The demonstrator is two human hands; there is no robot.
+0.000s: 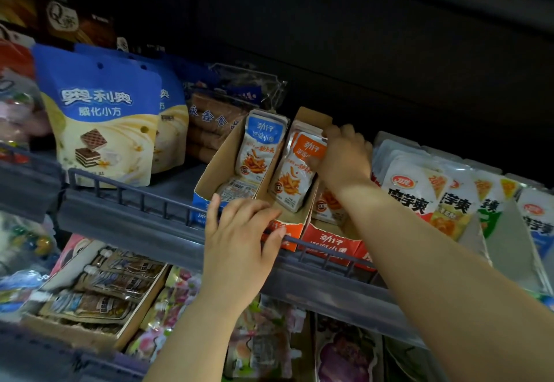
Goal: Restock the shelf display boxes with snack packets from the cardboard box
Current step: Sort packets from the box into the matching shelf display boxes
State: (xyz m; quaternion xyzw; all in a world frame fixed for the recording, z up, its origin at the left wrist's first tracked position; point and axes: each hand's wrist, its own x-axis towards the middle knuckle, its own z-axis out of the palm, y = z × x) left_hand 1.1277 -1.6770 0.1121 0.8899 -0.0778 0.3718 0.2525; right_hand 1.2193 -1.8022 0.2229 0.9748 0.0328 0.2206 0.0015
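Observation:
Three cardboard display boxes stand side by side on the upper shelf. The blue display box [209,171] holds blue-topped fish snack packets [260,144]. The orange display box [311,117] beside it holds orange-topped packets [295,171]. My right hand [344,156] reaches into the orange box and grips the top of the orange packets. My left hand [239,237] rests on the front edge of the orange box at the shelf rail, fingers curled over it. A red display box [329,246] sits to the right, partly hidden by my right arm. The cardboard supply box is out of view.
A grey rail [135,198] runs along the shelf front. Blue wafer bags [102,117] stand at the left, white snack packets [419,189] at the right. On the lower shelf lie a box of brown pouches [99,291] and mixed candy bags [263,336].

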